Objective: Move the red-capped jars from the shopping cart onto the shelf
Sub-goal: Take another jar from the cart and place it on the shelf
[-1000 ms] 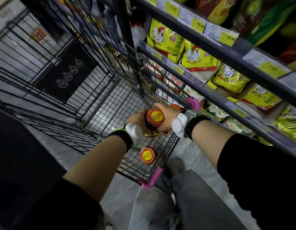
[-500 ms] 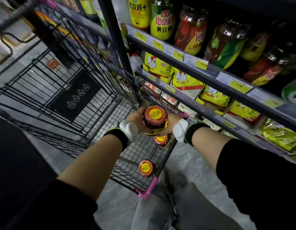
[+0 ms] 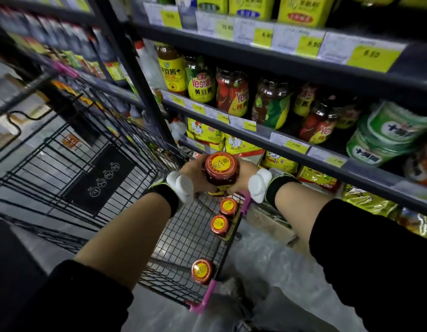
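Both hands hold one red-capped jar point(image 3: 221, 168) upright above the right side of the black wire shopping cart point(image 3: 116, 149). My left hand point(image 3: 193, 169) grips its left side and my right hand point(image 3: 244, 174) its right side. Three more red-capped jars stand on the cart floor along its right wall: one point(image 3: 228, 207) just below the held jar, one point(image 3: 219, 225) nearer me, and one point(image 3: 202, 271) at the near corner. The shelf point(image 3: 303, 140) with sauce jars runs to the right of the cart.
Sauce jars point(image 3: 231, 92) and green tubs point(image 3: 385, 135) fill the middle shelf; yellow chicken-print bags point(image 3: 205, 134) fill the shelf below. A dark upright post point(image 3: 136, 82) stands between shelf bays. The cart has pink corner bumpers point(image 3: 203, 300). A cardboard box point(image 3: 270, 224) lies on the floor.
The jar in both hands has risen from inside the cart to above its rim. My view has tilted up, showing higher shelves and two more jars under where the hands were.
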Tool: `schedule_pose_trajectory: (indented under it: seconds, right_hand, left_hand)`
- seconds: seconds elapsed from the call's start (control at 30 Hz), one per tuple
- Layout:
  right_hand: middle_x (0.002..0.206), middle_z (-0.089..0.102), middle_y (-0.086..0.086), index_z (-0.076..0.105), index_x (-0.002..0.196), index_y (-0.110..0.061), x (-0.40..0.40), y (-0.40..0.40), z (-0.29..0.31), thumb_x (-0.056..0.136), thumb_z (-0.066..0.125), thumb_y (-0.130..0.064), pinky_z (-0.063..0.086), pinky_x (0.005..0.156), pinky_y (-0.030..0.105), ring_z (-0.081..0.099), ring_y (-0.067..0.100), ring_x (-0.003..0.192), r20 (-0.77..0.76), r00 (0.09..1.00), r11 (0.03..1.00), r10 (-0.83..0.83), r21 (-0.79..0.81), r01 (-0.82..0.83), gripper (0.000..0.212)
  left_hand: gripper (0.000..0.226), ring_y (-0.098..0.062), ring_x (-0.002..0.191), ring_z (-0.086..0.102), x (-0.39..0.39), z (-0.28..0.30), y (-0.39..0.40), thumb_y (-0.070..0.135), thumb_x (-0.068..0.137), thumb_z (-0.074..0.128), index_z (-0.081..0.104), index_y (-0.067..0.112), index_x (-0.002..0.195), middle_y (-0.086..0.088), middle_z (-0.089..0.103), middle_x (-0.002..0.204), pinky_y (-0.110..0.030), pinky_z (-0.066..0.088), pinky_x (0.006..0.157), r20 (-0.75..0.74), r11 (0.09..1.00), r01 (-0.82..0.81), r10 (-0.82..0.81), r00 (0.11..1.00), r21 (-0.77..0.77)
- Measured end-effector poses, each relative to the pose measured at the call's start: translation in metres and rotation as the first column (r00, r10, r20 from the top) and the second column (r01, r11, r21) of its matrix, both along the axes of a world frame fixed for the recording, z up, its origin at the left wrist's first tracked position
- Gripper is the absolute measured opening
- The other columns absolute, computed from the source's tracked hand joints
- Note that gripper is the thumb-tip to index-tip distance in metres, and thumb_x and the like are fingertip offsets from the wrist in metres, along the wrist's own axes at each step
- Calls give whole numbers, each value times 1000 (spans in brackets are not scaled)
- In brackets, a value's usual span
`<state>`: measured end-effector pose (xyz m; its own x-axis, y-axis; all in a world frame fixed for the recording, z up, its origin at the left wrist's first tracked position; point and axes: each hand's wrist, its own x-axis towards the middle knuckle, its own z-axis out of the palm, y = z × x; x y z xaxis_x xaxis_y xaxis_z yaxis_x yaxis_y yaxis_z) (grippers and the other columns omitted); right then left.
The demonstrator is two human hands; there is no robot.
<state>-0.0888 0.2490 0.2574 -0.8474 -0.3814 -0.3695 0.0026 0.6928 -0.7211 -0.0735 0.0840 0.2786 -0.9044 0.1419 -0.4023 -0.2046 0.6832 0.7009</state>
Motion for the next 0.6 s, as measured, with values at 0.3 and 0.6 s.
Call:
schedule_pose_trajectory:
  seconds: [0.3, 0.6]
  right_hand:
    - [135, 55, 7, 41, 138, -13, -12, 26, 45, 61, 84, -12, 42, 95, 28, 52, 25, 124, -152, 986, 998, -62, 11, 64, 88]
    - [134, 56, 5, 38, 140, -15, -18, 48, 100, 61, 85, -18, 47, 98, 33, 55, 24, 121, -272, 956, 994, -111, -12, 112, 92]
  left_hand:
    - [83, -16, 116, 51, -22, 48, 22, 0, 62, 82, 41, 10, 133, -6, 57, 127, -21, 34, 90, -173, 980, 174, -189, 967, -100]
    - [89, -20, 117, 54, -40, 99, 31, 7, 56, 86, 43, 17, 133, -3, 60, 124, -30, 41, 98, -266, 977, 193, -212, 940, -94]
